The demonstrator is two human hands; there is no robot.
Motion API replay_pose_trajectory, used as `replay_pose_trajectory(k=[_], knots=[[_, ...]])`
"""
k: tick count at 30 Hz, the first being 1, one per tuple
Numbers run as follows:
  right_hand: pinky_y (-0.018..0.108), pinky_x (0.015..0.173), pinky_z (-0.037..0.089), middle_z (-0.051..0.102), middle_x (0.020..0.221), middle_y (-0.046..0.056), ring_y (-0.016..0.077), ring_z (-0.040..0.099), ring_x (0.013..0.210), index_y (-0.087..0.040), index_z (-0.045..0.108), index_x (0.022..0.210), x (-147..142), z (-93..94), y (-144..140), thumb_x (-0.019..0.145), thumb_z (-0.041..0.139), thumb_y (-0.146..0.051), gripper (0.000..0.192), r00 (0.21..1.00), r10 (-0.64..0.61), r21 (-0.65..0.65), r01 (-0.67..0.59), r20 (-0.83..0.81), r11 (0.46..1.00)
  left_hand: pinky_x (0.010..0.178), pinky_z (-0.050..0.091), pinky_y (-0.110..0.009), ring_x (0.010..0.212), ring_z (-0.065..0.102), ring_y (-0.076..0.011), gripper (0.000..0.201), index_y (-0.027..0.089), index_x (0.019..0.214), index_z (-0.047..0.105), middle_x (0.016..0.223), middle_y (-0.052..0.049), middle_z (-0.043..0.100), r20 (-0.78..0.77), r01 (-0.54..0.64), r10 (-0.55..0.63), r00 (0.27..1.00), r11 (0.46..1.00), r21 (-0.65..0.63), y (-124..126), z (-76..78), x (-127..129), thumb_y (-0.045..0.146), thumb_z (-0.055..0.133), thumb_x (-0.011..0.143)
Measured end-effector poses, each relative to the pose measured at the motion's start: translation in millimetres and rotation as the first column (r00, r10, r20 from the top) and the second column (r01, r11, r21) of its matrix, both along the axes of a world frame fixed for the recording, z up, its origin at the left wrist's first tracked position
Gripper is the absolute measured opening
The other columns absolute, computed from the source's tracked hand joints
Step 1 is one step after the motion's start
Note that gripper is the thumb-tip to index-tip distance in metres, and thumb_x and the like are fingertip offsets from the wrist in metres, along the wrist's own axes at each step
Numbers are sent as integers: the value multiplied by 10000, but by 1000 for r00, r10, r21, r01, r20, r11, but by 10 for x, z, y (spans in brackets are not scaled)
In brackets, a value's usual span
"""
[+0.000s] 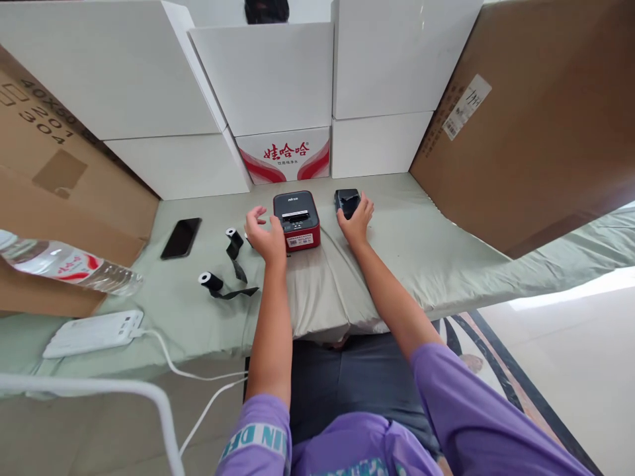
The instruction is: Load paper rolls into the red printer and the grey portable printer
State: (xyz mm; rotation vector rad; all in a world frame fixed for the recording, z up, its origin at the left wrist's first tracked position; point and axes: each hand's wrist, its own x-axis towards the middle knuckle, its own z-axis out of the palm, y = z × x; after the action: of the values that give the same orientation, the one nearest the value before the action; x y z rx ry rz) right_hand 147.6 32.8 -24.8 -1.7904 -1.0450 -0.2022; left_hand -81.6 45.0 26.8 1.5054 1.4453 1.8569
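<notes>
A red and black label printer stands on the cloth-covered table in front of me. My left hand is at the printer's left side, fingers curved and apart, the thumb close to its edge; I cannot tell if it touches. To the right of the printer, my right hand has its thumb and fingers around a small black box-like device on the cloth. Left of my left hand lie two black rolls with white cores, one nearer and one farther, with loose strips trailing. Another white roll end is mostly hidden by my left hand.
White cartons wall off the back, with brown cardboard boxes at left and right. At left are a black phone, a water bottle and a cabled white power bank. A white tube crosses lower left.
</notes>
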Motion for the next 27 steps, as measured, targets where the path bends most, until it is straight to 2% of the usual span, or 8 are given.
replay_pose_trajectory(k=[4, 8, 12, 18, 20, 22, 24, 27], knots=[[579, 1149, 398, 453, 1446, 240, 365, 432, 1383, -122, 315, 1534, -16, -64, 57, 789, 605, -354, 832, 1000, 16, 24, -16, -11, 1000, 967, 563, -339, 1012, 710, -203, 249, 184, 1044, 652, 1060, -79, 742, 279, 262, -176, 944, 914, -311, 368, -178, -198, 185, 677, 796], [572, 1163, 389, 464, 1425, 230, 356, 439, 1377, -117, 313, 1525, 43, -135, 110, 781, 587, -341, 824, 999, 5, 56, -3, -41, 998, 1021, 559, -361, 1091, 706, -221, 289, 187, 1039, 672, 1111, -98, 745, 299, 375, -289, 910, 879, -294, 457, -268, -300, 221, 713, 754], [574, 1166, 389, 484, 1394, 222, 351, 461, 1347, -110, 323, 1508, 87, -185, 149, 772, 577, -323, 807, 997, -8, 88, 15, -81, 996, 1043, 550, -363, 1146, 690, -219, 415, 193, 1102, 663, 1209, -106, 727, 270, 424, -366, 891, 882, -204, 386, -212, -338, 155, 664, 689], [590, 1154, 405, 487, 1359, 196, 342, 479, 1315, -155, 338, 1489, 128, -239, 210, 763, 565, -294, 773, 994, -11, 121, 25, -111, 992, 886, 596, -326, 1069, 708, -212, 410, 209, 1052, 651, 1176, -90, 720, 481, 523, -312, 819, 752, -402, 388, 45, -395, 129, 653, 650], [584, 1149, 415, 480, 1350, 187, 329, 493, 1294, -165, 336, 1488, 154, -247, 224, 760, 550, -269, 766, 988, 4, 140, 17, -151, 990, 881, 595, -324, 1069, 701, -203, 370, 205, 1041, 628, 1141, -79, 713, 469, 483, -292, 834, 797, -363, 541, 236, -445, 141, 654, 678], [577, 1142, 424, 467, 1349, 184, 318, 503, 1277, -166, 329, 1497, 175, -243, 228, 762, 536, -245, 768, 982, 23, 146, 5, -188, 989, 904, 588, -342, 1099, 689, -195, 284, 205, 1076, 587, 1157, -70, 696, 463, 391, -236, 854, 879, -274, 757, 455, -447, 201, 608, 793], [574, 1135, 430, 456, 1350, 182, 308, 516, 1249, -163, 325, 1506, 185, -230, 221, 769, 526, -226, 767, 977, 35, 138, -5, -212, 990, 965, 568, -384, 1148, 669, -207, 194, 179, 1108, 543, 1202, -96, 669, 409, 303, -189, 893, 924, -233, 970, 629, -358, 240, 502, 929], [573, 1130, 432, 451, 1342, 176, 297, 528, 1210, -170, 320, 1511, 193, -213, 207, 776, 514, -209, 761, 972, 43, 133, -12, -229, 991, 1161, 431, -418, 1311, 567, -228, 114, 165, 1055, 519, 1251, -112, 630, 113, 136, -113, 987, 965, -223, 1146, 664, -90, 175, 419, 1001]])
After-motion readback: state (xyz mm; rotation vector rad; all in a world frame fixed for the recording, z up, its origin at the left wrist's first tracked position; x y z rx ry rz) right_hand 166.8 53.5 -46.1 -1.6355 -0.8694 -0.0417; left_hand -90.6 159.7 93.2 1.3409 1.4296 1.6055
